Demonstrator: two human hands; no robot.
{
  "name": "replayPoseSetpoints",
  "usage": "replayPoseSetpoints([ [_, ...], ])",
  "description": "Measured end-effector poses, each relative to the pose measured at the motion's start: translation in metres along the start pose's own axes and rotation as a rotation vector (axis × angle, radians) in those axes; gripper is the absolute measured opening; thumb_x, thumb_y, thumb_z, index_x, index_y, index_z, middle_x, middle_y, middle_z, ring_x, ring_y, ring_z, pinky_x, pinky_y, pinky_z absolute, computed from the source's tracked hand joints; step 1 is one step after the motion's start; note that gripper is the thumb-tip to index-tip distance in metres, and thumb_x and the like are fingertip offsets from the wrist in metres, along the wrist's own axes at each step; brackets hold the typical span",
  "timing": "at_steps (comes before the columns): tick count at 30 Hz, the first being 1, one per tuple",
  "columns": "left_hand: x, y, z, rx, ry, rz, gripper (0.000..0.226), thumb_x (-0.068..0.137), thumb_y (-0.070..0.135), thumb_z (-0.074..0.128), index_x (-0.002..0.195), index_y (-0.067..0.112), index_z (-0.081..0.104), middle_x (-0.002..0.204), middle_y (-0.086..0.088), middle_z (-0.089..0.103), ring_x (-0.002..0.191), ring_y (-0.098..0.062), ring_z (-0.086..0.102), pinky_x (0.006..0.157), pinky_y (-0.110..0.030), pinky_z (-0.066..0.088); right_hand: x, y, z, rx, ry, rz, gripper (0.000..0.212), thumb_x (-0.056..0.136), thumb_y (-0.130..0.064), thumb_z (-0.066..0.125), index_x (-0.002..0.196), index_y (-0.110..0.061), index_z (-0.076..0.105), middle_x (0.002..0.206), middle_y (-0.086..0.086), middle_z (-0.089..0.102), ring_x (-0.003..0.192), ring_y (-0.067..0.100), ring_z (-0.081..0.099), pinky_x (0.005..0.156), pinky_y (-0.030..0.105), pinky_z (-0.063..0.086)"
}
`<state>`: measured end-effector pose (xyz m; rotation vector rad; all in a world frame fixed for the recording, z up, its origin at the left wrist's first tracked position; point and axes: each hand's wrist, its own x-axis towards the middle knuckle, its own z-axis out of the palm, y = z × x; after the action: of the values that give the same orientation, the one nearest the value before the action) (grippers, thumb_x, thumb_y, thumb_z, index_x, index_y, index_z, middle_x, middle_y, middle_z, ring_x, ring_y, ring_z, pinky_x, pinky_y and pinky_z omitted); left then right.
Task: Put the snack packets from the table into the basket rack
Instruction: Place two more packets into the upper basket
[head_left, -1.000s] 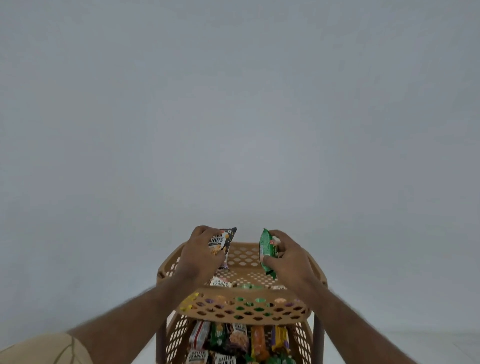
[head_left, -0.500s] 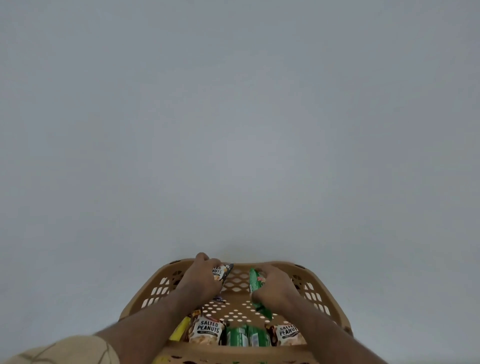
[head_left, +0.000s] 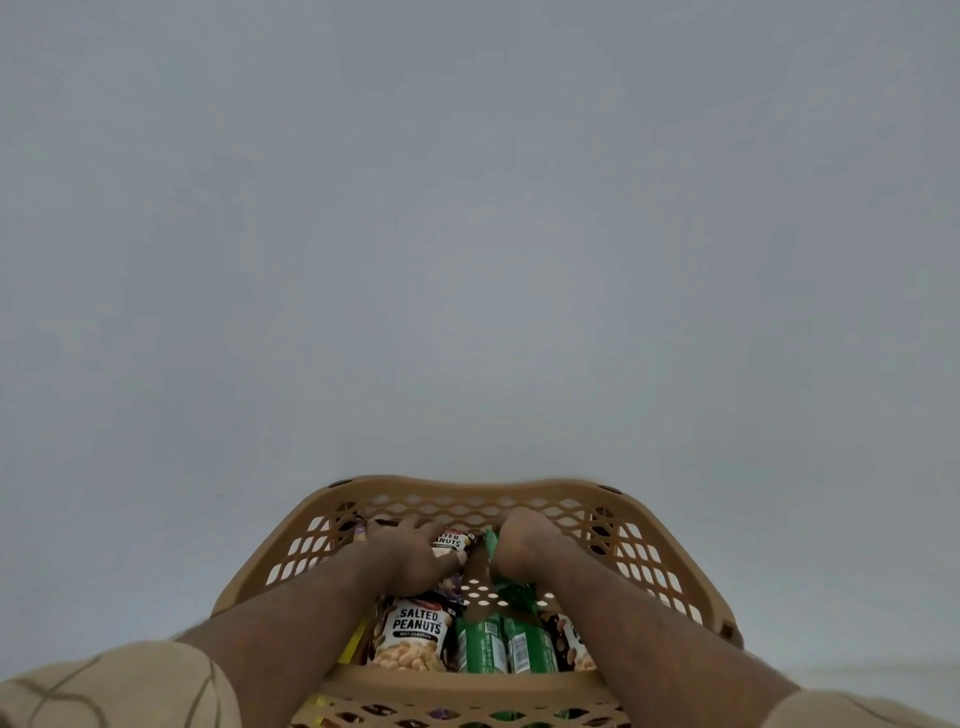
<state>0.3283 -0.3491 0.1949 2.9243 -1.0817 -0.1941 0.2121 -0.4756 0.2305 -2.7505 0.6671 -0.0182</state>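
Note:
The tan perforated basket rack (head_left: 649, 561) fills the bottom centre of the head view. Both my hands are down inside its top tray. My left hand (head_left: 410, 558) grips a black-and-white salted peanuts packet (head_left: 451, 540) near the tray's back. My right hand (head_left: 524, 545) is closed on a green snack packet (head_left: 491, 545) beside it. Toward the front of the tray lie another salted peanuts packet (head_left: 415, 634), two green packets (head_left: 506, 644) and a further peanuts packet (head_left: 571, 639), partly hidden by my right forearm.
A plain grey-white wall stands right behind the rack. The tray's front rim (head_left: 467, 691) lies under my forearms, with packets on a lower tier just visible through its holes. Beige sleeves show at both bottom corners.
Both hands have sunk from above the rack into the top tray with their packets. The camera has come closer and now looks more steeply down into the tray.

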Motion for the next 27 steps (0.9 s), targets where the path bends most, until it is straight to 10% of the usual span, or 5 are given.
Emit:
replayPoseSetpoints([
  [10,-0.008,0.003,-0.002,0.003,-0.138,0.002,0.088,0.088,0.079,0.015,0.156,0.028,-0.006,0.166,-0.004,-0.006,0.151,-0.035,0.004,0.119,-0.057,0.009,-0.002,0.009,0.009,0.128,-0.045,0.015,0.037,0.091,-0.028,0.068,0.121,-0.007,0.061,0.116,0.008,0.066,0.098,0.018,0.064,0.086,0.030,0.055],
  [15,-0.006,0.002,-0.001,-0.018,-0.157,-0.001,0.083,0.090,0.074,0.021,0.156,0.031,-0.005,0.166,-0.004,-0.004,0.151,-0.037,0.000,0.118,-0.061,0.002,-0.003,0.004,0.008,0.139,0.004,0.012,0.032,0.090,-0.036,0.068,0.106,-0.009,0.062,0.087,0.001,0.060,0.075,0.013,0.055,0.060,0.024,0.045],
  [27,-0.032,-0.008,-0.009,-0.161,0.052,-0.040,0.097,0.076,0.088,0.001,0.156,0.033,0.002,0.166,-0.002,0.000,0.150,-0.040,-0.008,0.116,-0.063,-0.002,-0.041,0.018,-0.030,0.143,0.123,-0.140,0.024,0.096,-0.018,0.056,0.115,-0.006,0.065,0.116,0.010,0.067,0.102,0.023,0.064,0.086,0.033,0.055],
])
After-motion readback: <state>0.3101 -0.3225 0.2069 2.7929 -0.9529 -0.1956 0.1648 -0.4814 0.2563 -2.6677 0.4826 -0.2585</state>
